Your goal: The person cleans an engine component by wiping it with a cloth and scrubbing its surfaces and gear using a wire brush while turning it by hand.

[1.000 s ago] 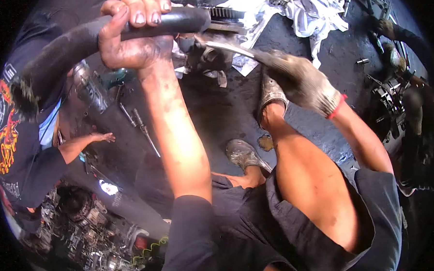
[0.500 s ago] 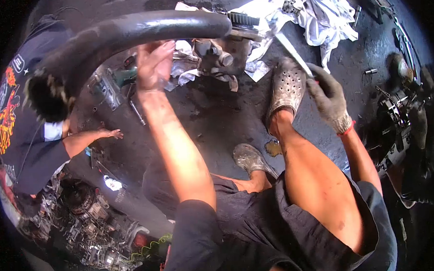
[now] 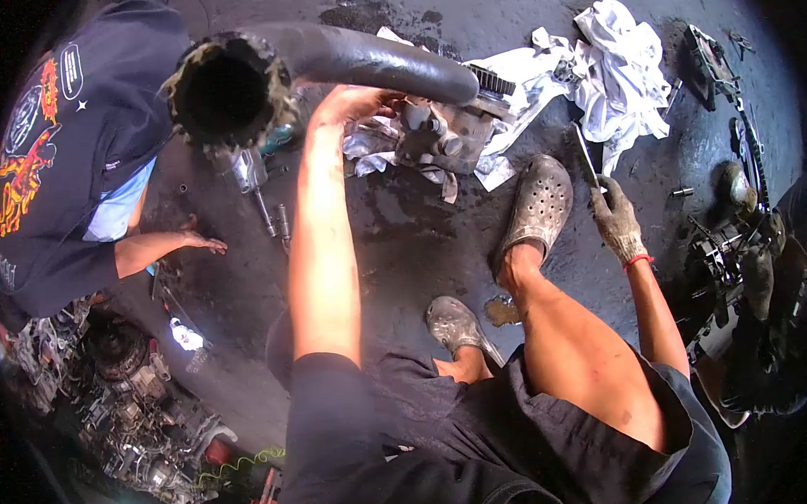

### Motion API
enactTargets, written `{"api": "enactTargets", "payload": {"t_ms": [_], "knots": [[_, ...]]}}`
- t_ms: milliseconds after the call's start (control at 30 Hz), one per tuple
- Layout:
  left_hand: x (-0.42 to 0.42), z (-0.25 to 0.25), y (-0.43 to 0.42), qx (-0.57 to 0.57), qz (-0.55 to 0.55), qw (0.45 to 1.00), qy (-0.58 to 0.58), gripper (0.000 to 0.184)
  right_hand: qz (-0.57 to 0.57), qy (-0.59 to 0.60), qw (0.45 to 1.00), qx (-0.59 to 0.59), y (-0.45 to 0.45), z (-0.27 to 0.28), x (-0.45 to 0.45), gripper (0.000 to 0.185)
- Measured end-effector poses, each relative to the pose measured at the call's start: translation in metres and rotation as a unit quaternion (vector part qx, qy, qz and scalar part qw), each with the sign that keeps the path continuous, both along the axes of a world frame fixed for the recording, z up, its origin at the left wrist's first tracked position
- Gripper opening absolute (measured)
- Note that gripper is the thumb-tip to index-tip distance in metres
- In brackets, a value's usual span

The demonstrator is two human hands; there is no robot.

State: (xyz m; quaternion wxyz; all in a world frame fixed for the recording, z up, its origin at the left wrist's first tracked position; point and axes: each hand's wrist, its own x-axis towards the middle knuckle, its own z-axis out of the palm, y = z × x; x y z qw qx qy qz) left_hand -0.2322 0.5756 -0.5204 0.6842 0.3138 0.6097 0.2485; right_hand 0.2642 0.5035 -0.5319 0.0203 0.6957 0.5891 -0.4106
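Observation:
My left hand (image 3: 354,104), bare and smudged, is under the black hose (image 3: 368,60), beside the greasy metal part (image 3: 448,137) with a toothed edge. Its fingers are mostly hidden behind the hose and the part. My right hand (image 3: 616,220), in a dirty grey glove with a red cuff, is closed on a long, thin metal tool (image 3: 585,154) that points up, to the right of my shoe. The hose's ragged open end faces the camera at the upper left. White cloths (image 3: 619,71) lie under and beside the metal part.
Another person (image 3: 92,130) is at the left, one hand (image 3: 203,241) held low. Engine parts (image 3: 145,416) lie at the lower left, a power tool (image 3: 250,173) near the hose, and metal parts (image 3: 723,256) at the right. My shoes (image 3: 538,201) are on the dark floor.
My left hand has let go of the hose and moved right beneath it to the metal part. My right hand has moved down and right with the tool, away from the part.

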Motion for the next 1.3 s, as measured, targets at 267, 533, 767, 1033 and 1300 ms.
{"api": "enactTargets", "payload": {"t_ms": [267,533,767,1033,1300], "knots": [[-0.012,-0.018,-0.006,-0.049,0.065,0.992,-0.096,0.032,0.061,-0.112,0.989,-0.081,0.018,0.028,-0.019,0.046],[-0.018,-0.014,-0.004,-0.030,0.107,0.988,-0.103,0.029,0.187,-0.178,0.966,0.021,0.042,0.079,-0.061,0.052],[-0.009,-0.011,-0.007,-0.013,0.075,0.995,-0.068,0.027,0.144,0.228,0.961,0.064,0.064,0.113,-0.158,0.025],[-0.014,-0.032,-0.026,-0.007,0.074,0.993,-0.089,0.015,0.184,0.161,0.954,0.176,0.066,0.058,-0.248,0.033],[0.018,-0.005,-0.037,0.135,0.092,0.985,0.054,0.020,0.156,0.188,0.941,0.236,0.058,0.056,-0.268,0.027]]}}
